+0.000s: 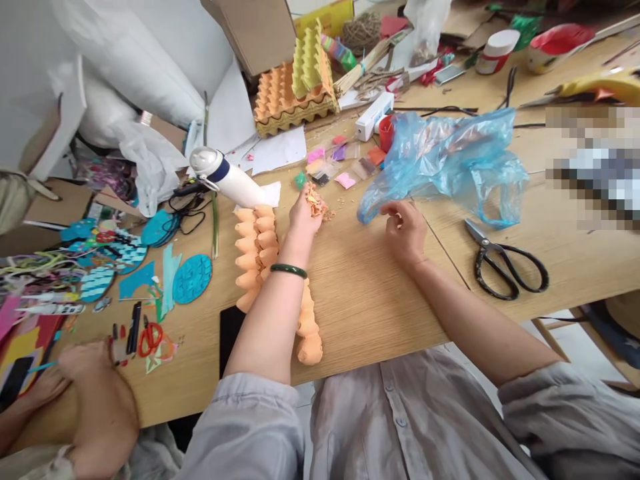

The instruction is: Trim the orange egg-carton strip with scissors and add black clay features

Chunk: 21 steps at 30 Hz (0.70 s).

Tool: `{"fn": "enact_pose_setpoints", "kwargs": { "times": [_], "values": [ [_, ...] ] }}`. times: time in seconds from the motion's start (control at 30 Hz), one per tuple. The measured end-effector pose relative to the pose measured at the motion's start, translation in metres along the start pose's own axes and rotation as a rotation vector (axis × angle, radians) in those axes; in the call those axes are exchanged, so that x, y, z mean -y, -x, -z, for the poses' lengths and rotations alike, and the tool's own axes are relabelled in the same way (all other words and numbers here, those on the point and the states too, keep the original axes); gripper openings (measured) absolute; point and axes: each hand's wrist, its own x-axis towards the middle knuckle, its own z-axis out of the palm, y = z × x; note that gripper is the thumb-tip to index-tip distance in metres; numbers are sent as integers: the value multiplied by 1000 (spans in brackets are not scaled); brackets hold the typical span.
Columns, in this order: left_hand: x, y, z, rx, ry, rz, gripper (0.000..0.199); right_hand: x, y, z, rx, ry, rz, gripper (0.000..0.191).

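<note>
My left hand (pixel 303 212), a dark green bangle on its wrist, holds a clump of pale orange shavings (pixel 315 202) above the table, and a few crumbs lie beside it. Under that forearm stand rows of orange egg-carton cones (pixel 267 243), partly hidden by the arm. My right hand (pixel 406 233) is over the wood with loosely bent fingers and nothing visible in them. Its fingertips are at the lower edge of a crumpled blue plastic bag (pixel 440 153); whether they touch it I cannot tell. Black-handled scissors (pixel 500 257) lie to its right.
Small coloured packets (pixel 345 179), a white bottle (pixel 227 177) and stacked egg trays (pixel 295 93) are beyond my hands. At left, another person's hands (pixel 75 373) work near red scissors (pixel 150 337) and blue woven discs (pixel 193 279). A white-lidded jar (pixel 499 50) stands at the back right.
</note>
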Motion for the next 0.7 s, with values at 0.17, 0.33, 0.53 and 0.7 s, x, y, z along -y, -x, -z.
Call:
{"fn": "enact_pose_setpoints", "kwargs": {
  "times": [0.17, 0.33, 0.53, 0.7],
  "values": [
    [-13, 31, -7, 141, 287, 167, 38, 1, -23, 29, -53, 350, -75, 28],
    [-14, 58, -22, 253, 333, 258, 44, -15, -45, 52, -45, 611, -94, 28],
    [-10, 93, -42, 373, 86, 264, 42, -55, -75, 67, -19, 603, -63, 20],
    [0, 122, -69, 510, 87, 439, 37, -65, -121, 90, 43, 521, -32, 6]
  ]
}}
